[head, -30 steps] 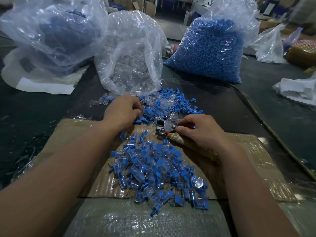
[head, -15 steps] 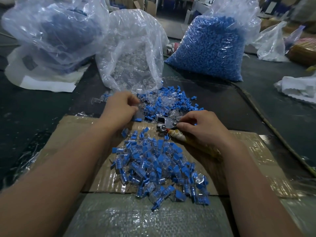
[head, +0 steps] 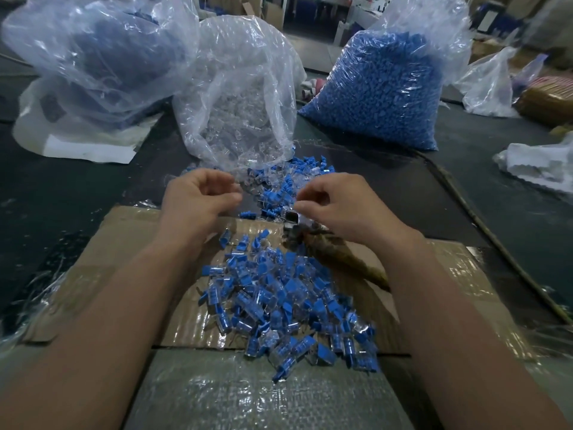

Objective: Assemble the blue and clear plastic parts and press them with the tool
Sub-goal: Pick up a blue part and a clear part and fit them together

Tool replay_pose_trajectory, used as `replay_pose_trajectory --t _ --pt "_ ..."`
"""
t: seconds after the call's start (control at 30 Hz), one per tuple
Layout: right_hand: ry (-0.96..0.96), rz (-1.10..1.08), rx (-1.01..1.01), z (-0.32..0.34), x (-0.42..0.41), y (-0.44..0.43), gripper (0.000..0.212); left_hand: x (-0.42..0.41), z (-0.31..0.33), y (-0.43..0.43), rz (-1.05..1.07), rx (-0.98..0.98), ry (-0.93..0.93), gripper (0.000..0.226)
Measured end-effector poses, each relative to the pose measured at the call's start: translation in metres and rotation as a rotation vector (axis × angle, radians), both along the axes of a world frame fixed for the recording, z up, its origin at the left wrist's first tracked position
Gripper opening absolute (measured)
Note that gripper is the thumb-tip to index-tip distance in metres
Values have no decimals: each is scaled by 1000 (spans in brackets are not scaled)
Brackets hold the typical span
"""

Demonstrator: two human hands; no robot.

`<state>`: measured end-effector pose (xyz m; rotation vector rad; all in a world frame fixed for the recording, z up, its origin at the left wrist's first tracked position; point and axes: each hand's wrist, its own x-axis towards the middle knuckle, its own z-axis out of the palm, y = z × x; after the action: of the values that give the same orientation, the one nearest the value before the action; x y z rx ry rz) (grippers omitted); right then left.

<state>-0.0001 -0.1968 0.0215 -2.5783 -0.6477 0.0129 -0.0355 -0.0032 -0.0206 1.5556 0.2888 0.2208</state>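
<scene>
1. Blue plastic parts fill a large transparent bag at the far right of the dark table; just beside it, a crumpled transparent bag holds clear plastic parts.
2. A flat brown cardboard sheet bears a heap of joined blue-and-clear pieces between the forearms.
3. Loose blue and clear parts lie beyond the hands.
4. The left hand hovers with its fingers curled; whether it holds anything, I cannot tell.
5. The right hand curls over the metal tool with a brown wrapped handle; its grip is unclear.
</scene>
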Motion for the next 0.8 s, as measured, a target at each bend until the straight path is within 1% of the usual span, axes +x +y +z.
replay_pose_trajectory --t 0.1,0.2,0.37,0.47,0.6,0.63,0.7,0.8 --pt "-11 103 -111 9 8 29 20 2 -2 1 27 -66 49 14" --pt "4 129 -142 4 16 51 20 2 -3 1 25 -91 51 16" --pt "37 105 -246 -12 23 71 17 2 -2 0 5 -48 1 21" --pt "56 101 -288 -18 24 72 16 2 -3 -1 28 -15 1 20" --pt "29 104 -303 -20 21 71 13 1 0 -3 51 4 10 17" --pt "15 101 -281 -19 20 69 13 1 1 -4 44 9 15 16" --pt "6 60 -136 -14 15 62 14 -1 3 -6 13 -10 19 14" --pt "-39 19 114 -5 2 45 16 -4 8 -9 -63 -146 1 12"
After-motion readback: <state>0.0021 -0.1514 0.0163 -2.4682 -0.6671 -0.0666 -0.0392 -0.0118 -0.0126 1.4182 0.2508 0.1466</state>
